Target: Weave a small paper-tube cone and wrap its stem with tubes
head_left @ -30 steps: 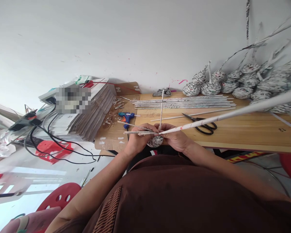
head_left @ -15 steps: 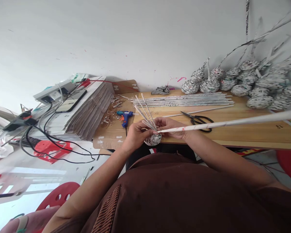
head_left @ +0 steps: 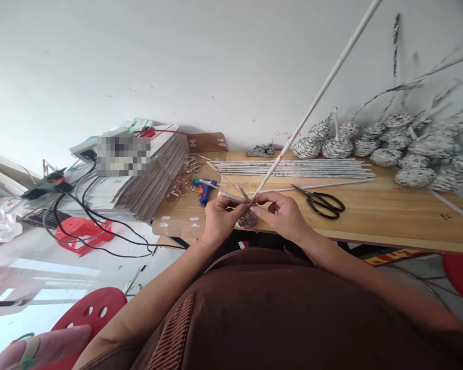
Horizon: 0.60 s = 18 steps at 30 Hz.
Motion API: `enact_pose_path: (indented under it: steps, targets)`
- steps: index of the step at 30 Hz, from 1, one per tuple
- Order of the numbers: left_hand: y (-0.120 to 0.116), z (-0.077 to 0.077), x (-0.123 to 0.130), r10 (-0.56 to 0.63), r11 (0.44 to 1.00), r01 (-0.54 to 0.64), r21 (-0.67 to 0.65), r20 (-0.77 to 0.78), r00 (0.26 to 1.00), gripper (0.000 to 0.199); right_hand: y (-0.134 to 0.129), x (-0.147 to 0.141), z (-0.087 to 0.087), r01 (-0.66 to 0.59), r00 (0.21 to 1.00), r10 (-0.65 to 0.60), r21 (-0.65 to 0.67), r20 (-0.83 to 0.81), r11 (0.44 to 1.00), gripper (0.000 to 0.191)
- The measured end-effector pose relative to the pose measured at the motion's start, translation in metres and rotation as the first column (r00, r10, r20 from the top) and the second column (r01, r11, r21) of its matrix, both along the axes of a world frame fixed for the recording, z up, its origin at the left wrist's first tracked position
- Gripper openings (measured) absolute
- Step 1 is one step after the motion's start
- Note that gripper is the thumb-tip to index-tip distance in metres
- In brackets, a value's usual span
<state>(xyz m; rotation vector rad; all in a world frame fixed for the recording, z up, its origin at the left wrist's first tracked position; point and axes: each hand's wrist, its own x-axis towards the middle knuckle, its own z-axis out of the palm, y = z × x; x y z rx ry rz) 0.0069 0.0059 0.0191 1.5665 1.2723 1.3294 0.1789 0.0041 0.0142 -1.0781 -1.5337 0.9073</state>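
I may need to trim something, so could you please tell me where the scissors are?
In the head view, the scissors lie on the wooden table, to the right of the right hand.

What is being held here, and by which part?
A small woven paper piece, pinched at its top, where its paper sticks meet, by the left hand and the right hand.

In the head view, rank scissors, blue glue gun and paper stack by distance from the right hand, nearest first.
From the right hand:
1. Scissors, to its right
2. Blue glue gun, past the left hand
3. Paper stack, far left
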Motion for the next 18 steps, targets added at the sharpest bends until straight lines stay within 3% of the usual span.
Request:
enact_pose_path:
  steps: [3, 8, 12, 18]
  targets:
    - [-0.001, 0.002, 0.002, -0.036, 0.999, 0.036, -0.002, 0.02, 0.999, 0.017, -0.005, -0.001, 0.005, 0.078, 0.996, -0.083, 0.112, 0.04, 0.991, 0.018]
    - [-0.002, 0.003, 0.002, -0.111, 0.99, 0.122, -0.071, 0.138, 0.984, 0.018, 0.001, -0.004, 0.001, 0.089, 0.996, -0.083, 0.202, -0.039, 0.975, 0.01]
    - [-0.004, 0.002, 0.001, -0.118, 0.978, 0.157, -0.135, 0.258, 0.959, 0.02, 0.007, -0.006, -0.007, 0.079, 0.988, -0.063, 0.115, -0.143, 0.99, 0.014]
    - [-0.005, 0.0, -0.003, -0.101, 0.989, 0.12, -0.091, 0.189, 0.977, 0.021, 0.004, -0.01, -0.008, 0.13, 0.986, -0.126, 0.026, -0.107, 0.991, 0.017]
